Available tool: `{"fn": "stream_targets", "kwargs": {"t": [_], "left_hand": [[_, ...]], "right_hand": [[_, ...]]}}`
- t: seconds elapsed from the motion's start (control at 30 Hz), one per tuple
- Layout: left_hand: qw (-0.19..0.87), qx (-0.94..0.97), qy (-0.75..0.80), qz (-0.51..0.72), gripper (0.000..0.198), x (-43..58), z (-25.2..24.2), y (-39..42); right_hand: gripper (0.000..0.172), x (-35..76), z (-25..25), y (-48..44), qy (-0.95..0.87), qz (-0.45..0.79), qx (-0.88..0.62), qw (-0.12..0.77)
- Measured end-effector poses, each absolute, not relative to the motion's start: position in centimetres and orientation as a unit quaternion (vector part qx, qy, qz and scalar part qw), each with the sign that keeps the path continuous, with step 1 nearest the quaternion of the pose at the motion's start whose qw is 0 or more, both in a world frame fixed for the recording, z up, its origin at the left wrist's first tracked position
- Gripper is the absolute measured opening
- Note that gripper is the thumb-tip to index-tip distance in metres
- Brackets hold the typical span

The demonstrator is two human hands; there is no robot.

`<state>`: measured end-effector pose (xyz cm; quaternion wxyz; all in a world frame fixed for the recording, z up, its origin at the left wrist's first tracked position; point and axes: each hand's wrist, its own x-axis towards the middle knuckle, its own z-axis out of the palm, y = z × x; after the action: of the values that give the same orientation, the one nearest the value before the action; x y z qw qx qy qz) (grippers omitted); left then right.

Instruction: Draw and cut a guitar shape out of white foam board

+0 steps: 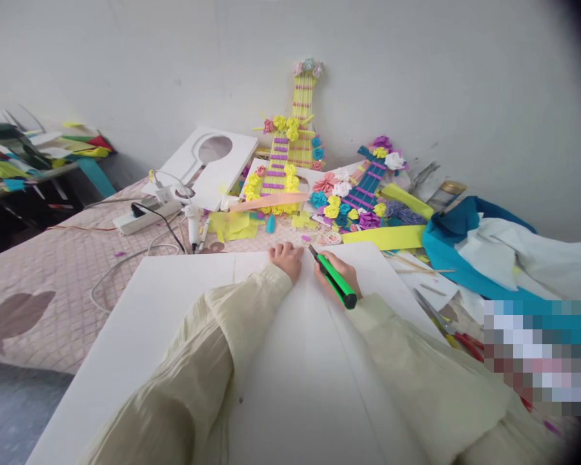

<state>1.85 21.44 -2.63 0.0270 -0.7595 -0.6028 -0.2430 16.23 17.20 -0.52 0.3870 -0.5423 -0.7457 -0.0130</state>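
A large white foam board [184, 323] lies across the bed in front of me. My left hand [286, 258] rests near the board's far edge, fingers curled down onto it. Beside it, my right hand [341, 274] grips a green utility knife [333, 276], its tip pointing toward the board's far edge. Both arms wear pale cream sleeves.
Behind the board stand two flower-decorated paper guitars [290, 155] [363, 187], a cut white board [208, 165], yellow paper scraps [237, 225] and a glue gun [193, 223]. A power strip [142, 218] with cables lies left. Teal and white fabric [489, 252] and scissors [458, 336] sit right.
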Motion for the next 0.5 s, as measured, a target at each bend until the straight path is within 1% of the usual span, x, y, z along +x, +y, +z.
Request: {"fn": "stream_targets", "kwargs": {"t": [0.23,0.5], "left_hand": [[0.022,-0.754,-0.609,-0.245,0.032,1.93,-2.31,21.2],[0.01,-0.759,-0.61,-0.227,0.033,1.76,-1.91,21.06]], "right_hand": [[0.03,16.27,-0.52,17.3,-0.743,-0.007,-0.546,0.387],[0.029,16.06,-0.08,17.09,-0.742,0.028,-0.547,0.387]]}}
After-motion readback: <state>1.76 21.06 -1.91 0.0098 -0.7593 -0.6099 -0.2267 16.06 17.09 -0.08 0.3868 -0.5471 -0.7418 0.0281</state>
